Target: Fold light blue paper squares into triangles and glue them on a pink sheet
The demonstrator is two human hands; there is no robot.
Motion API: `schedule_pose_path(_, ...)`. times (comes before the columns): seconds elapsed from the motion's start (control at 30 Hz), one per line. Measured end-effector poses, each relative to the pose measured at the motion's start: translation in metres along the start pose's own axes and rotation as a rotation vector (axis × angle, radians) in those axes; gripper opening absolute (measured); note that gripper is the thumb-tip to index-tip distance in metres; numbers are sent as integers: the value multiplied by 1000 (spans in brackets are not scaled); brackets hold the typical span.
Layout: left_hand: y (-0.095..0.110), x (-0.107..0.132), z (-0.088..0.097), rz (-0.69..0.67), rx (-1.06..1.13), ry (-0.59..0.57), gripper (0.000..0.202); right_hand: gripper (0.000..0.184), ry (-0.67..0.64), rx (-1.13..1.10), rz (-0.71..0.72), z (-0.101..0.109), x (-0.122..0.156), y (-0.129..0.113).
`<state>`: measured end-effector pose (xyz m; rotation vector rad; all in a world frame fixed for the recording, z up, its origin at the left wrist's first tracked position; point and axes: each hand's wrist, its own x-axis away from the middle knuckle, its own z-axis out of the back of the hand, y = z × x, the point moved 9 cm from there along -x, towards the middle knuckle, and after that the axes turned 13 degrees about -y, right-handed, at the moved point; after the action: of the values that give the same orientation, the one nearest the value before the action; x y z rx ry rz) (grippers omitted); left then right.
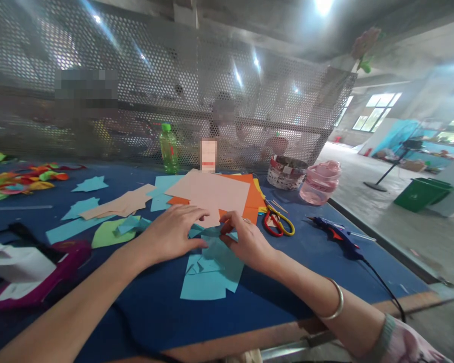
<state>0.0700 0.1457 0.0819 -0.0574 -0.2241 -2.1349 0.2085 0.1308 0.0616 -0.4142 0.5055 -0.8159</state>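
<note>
My left hand (pixel 176 229) hovers low over the middle of the table, its fingers slightly curved and its thumb held apart, with nothing seen in it. Facing it, my right hand (pixel 247 241) has curled fingers and a bent thumb at a small piece of blue paper (pixel 211 231), which seems pinched at the fingertips. Below the hands lie blue paper sheets (pixel 203 290) with small cut scraps (pixel 206 264) on them. Just beyond are a pale pink sheet (pixel 208 189) and orange sheets (pixel 254 194).
Scissors (pixel 287 226) and a glue gun (pixel 335 234) lie on the right. Behind stand a green bottle (pixel 169 151), a woven basket (pixel 286 173) and a pink jug (pixel 320 184). On the left are pink paper shapes (pixel 123 202), colourful strips (pixel 26 179) and a purple-and-white device (pixel 30 272).
</note>
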Motion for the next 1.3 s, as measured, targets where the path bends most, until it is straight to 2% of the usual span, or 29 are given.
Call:
schedule_pose_path(0.13, 9, -3, -9, -13, 9, -34, 43, 35, 7, 51, 52, -2, 2, -9)
schedule_pose_path(0.33, 7, -6, -14, 34, -36, -73, 16, 26, 24, 131, 108, 0, 2, -14)
schedule_pose_path(0.43, 11, -6, -10, 47, -74, -57, 15, 19, 25, 171, 146, 1, 3, -18)
schedule_pose_path(0.53, 17, -5, -7, 42, -105, -50, 19, 22, 29, 223, 191, 1, 5, -23)
schedule_pose_path(0.73, 17, -3, -8, 62, -135, -51, 19, 22, 32, 260, 166, -1, 6, -21)
schedule_pose_path(1.0, 15, -5, -14, 46, -133, -50, 16, 19, 22, 328, 224, -6, 5, -22)
schedule_pose_path(1.3, 13, -3, -21, -1, -110, -30, 19, 20, -13, 331, 223, -7, 5, -22)
